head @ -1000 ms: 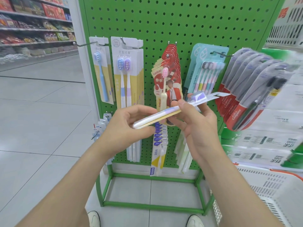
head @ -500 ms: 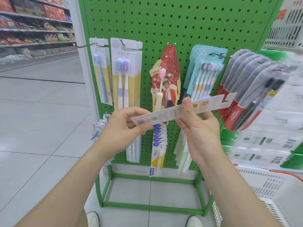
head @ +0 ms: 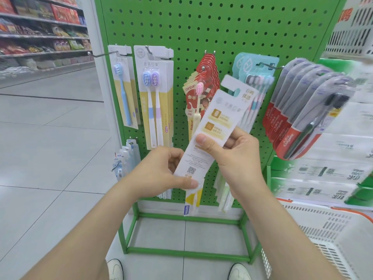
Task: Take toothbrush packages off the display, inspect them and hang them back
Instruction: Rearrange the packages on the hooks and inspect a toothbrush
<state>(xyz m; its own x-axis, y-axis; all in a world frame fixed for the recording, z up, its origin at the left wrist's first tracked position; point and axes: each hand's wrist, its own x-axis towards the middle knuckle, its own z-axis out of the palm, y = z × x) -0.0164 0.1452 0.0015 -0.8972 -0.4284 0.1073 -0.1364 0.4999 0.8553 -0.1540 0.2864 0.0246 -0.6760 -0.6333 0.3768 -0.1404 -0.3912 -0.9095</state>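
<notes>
1. The pack [head: 220, 116] was lying almost flat a moment ago. Now it stands up more, with its top leaning to the right.
2. Its back, with the small print, now faces the person. I think the back is being checked, so hanging it up is not done yet.
3. The left hand [head: 161, 170] grips the bottom end. The thumb is on the side we see and the other fingers are curled behind.
4. The right hand [head: 240, 158] holds the middle. The thumb presses on the printed side and the fingers wrap behind.
5. The pack is in the air in front of the green board [head: 201, 27], on no hook. Packs that look the same [head: 155, 98] hang to the left.
</notes>
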